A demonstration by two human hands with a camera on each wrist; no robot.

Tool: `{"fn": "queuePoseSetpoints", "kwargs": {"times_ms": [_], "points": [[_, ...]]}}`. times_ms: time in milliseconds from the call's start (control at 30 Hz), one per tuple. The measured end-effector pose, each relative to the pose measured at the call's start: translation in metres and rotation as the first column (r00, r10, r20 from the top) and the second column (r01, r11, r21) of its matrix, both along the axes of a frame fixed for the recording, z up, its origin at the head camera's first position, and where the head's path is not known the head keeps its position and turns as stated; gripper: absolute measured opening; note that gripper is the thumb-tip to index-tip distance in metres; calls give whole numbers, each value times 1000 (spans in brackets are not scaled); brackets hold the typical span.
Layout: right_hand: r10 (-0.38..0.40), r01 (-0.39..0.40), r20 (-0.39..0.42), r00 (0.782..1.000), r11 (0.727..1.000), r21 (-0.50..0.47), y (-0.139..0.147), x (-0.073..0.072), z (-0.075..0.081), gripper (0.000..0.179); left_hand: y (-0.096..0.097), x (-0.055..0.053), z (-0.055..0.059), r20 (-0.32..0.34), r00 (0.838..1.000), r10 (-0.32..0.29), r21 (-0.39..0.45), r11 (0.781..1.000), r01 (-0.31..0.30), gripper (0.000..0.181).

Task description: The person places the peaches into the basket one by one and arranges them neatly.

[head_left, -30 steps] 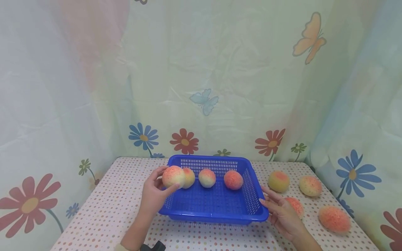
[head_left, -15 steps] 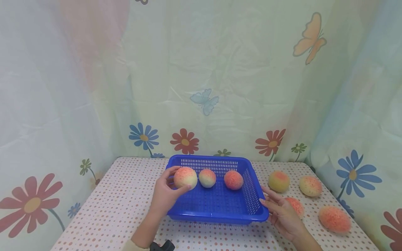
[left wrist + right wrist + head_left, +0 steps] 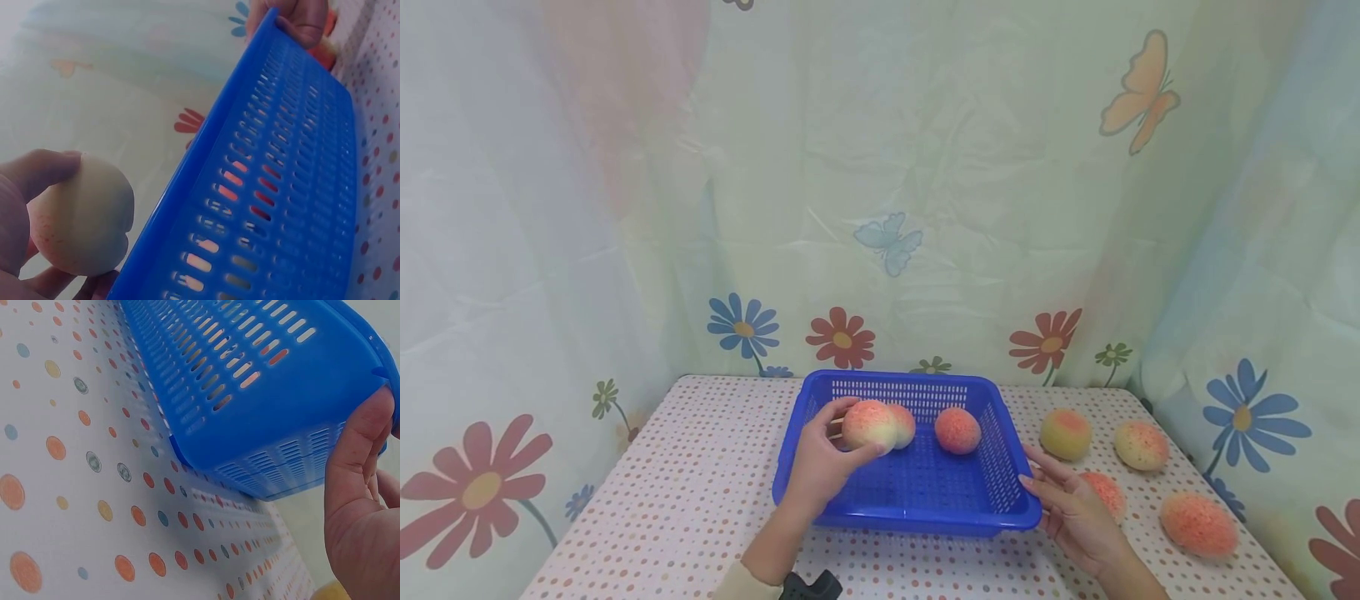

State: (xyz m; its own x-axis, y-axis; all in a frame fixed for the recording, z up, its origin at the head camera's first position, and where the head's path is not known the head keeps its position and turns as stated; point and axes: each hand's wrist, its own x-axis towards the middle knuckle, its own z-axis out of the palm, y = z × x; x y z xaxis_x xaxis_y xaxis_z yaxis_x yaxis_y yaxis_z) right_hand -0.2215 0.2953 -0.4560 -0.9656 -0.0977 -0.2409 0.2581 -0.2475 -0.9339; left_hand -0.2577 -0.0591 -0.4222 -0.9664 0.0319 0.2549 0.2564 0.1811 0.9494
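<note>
My left hand (image 3: 823, 458) holds a peach (image 3: 868, 426), pale cream with a pinkish-red blush, above the left part of a blue plastic basket (image 3: 917, 515). In the left wrist view the thumb and fingers curl round this peach (image 3: 94, 215), level with the basket's rim. Partly behind it, a smaller peach (image 3: 904, 427) sits in the basket, and a redder peach (image 3: 957, 431) lies to its right. My right hand (image 3: 1078, 512) grips the basket's right rim near the front corner; in the right wrist view its thumb (image 3: 369, 425) presses on the rim.
On the dotted tablecloth (image 3: 647, 500) right of the basket lie a yellow-green peach (image 3: 1066, 434), a speckled peach (image 3: 1142, 444), a large red peach (image 3: 1199, 523) and another peach (image 3: 1107, 492) partly behind my right hand. Flower-printed curtains (image 3: 925, 167) enclose the back and sides.
My left hand has carried its peach rightward over the basket. A yellowish peach seen there a second ago is now hidden behind that hand. My right hand has stayed at the rim.
</note>
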Motion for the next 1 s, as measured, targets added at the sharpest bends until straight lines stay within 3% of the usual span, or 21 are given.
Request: {"fn": "queuePoseSetpoints", "kwargs": {"times_ms": [267, 600, 833, 1000], "points": [[-5, 5, 0, 1000, 1000, 5, -1, 0, 1, 39, 16, 0, 2, 6, 1000, -30, 36, 999, 29, 69], [-9, 9, 5, 1000, 1000, 4, 0, -1, -2, 42, 39, -1, 3, 60, 988, -143, 86, 987, 137, 66], [-6, 6, 4, 1000, 1000, 13, 2, -2, -3, 55, 54, 0, 6, 99, 983, -154, 69, 987, 147, 64], [-3, 3, 7, 1000, 1000, 9, 2, -2, -1, 59, 62, -5, 4, 87, 982, -166, 61, 985, 161, 60]]}}
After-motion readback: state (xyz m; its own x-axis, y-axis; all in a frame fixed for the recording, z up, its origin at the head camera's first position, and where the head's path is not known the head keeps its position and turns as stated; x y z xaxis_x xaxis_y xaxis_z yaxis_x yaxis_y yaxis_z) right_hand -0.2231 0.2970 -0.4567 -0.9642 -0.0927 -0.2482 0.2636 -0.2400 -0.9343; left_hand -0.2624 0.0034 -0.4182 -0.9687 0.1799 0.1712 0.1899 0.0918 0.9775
